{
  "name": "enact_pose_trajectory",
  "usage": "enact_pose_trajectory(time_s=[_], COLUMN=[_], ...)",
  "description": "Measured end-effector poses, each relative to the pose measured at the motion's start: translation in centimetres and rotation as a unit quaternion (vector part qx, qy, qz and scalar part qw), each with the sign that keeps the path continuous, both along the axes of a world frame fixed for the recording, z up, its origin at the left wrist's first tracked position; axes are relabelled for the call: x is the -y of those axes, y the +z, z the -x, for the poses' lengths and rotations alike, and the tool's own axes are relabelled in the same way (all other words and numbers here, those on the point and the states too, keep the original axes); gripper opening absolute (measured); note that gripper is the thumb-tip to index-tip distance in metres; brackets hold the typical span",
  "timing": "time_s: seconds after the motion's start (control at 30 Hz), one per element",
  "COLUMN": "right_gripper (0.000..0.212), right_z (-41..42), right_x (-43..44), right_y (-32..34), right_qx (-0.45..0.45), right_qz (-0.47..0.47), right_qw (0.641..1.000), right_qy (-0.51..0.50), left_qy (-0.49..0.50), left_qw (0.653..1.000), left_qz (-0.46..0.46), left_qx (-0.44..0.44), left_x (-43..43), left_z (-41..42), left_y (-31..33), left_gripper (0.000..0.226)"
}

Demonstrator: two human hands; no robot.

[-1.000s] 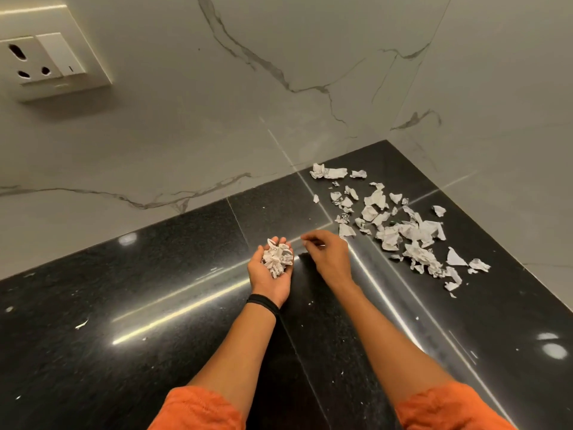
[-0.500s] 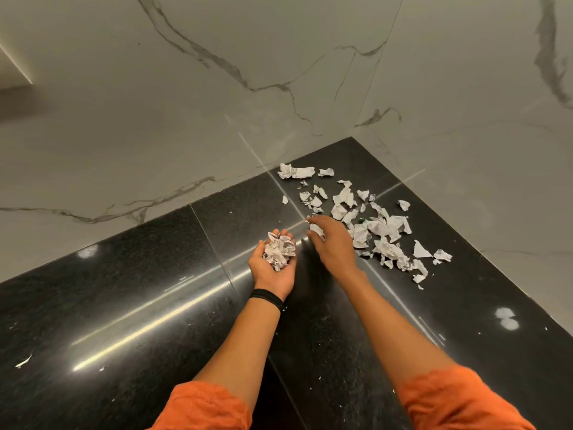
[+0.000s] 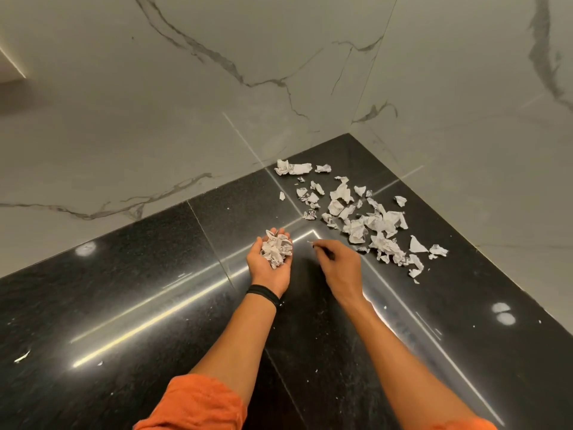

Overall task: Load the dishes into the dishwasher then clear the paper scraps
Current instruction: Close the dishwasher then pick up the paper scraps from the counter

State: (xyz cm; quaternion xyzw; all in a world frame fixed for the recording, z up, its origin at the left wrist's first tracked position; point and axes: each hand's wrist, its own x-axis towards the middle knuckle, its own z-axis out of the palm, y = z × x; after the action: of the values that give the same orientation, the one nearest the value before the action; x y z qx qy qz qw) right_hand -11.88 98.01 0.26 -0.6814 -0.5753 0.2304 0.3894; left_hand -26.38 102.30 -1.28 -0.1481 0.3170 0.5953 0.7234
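My left hand (image 3: 269,268) lies palm up over the black granite counter (image 3: 139,290) and cups a wad of crumpled paper scraps (image 3: 276,251) in its curled fingers. Just right of it, my right hand (image 3: 339,263) points its fingertips toward the left palm and pinches a tiny white scrap (image 3: 309,242). Several torn and crumpled paper scraps (image 3: 359,223) lie scattered on the counter beyond my right hand, reaching into the corner. No dishes or dishwasher are in view.
Grey-veined marble walls (image 3: 217,103) meet at the corner (image 3: 350,135) behind the scattered paper and close the counter at the back and right. A stray white sliver (image 3: 22,356) lies far left on the counter, with tiny white specks around my arms.
My right hand has pulled back from the scattered pile toward my left palm with a small scrap. The left hand has stayed put, still cupping its wad. The view has shifted slightly.
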Motion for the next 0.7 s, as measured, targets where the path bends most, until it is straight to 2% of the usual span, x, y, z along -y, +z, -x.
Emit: enact_pose_trajectory(time_s=[0.1, 0.23, 0.3, 0.4, 0.5, 0.6, 0.7], right_gripper=[0.020, 0.024, 0.025, 0.025, 0.031, 0.036, 0.027], right_z=[2.2, 4.1, 3.9, 2.1, 0.4, 0.1, 0.4], right_x=[0.5, 0.1, -0.8, -3.8, -7.9, -10.9, -11.0], right_y=[1.9, 3.0, 2.7, 2.0, 0.7, -0.9, -2.2], right_qx=[-0.037, 0.066, 0.067, 0.050, 0.142, 0.255, 0.349], right_qz=[-0.043, -0.111, -0.117, -0.068, 0.002, 0.052, 0.044], right_qw=[0.997, 0.984, 0.986, 0.996, 0.988, 0.955, 0.920], right_qy=[0.052, 0.126, 0.101, 0.037, 0.063, 0.143, 0.171], left_qy=[-0.011, -0.032, -0.032, -0.021, -0.009, -0.003, 0.002], left_qw=[1.000, 0.998, 0.998, 0.999, 0.999, 1.000, 1.000], left_qz=[-0.001, -0.002, -0.010, -0.017, -0.017, -0.011, -0.009], left_qx=[0.013, 0.054, 0.052, 0.035, 0.029, 0.019, 0.012], left_x=[0.1, -0.2, -0.4, -1.1, -1.9, -2.6, -2.8], left_z=[-1.1, -1.8, -1.8, -1.6, -1.3, -1.2, -1.0], left_y=[0.4, 0.3, 0.4, 0.8, 1.4, 1.3, 1.0], left_gripper=[0.033, 0.038, 0.038, 0.036, 0.037, 0.038, 0.041])
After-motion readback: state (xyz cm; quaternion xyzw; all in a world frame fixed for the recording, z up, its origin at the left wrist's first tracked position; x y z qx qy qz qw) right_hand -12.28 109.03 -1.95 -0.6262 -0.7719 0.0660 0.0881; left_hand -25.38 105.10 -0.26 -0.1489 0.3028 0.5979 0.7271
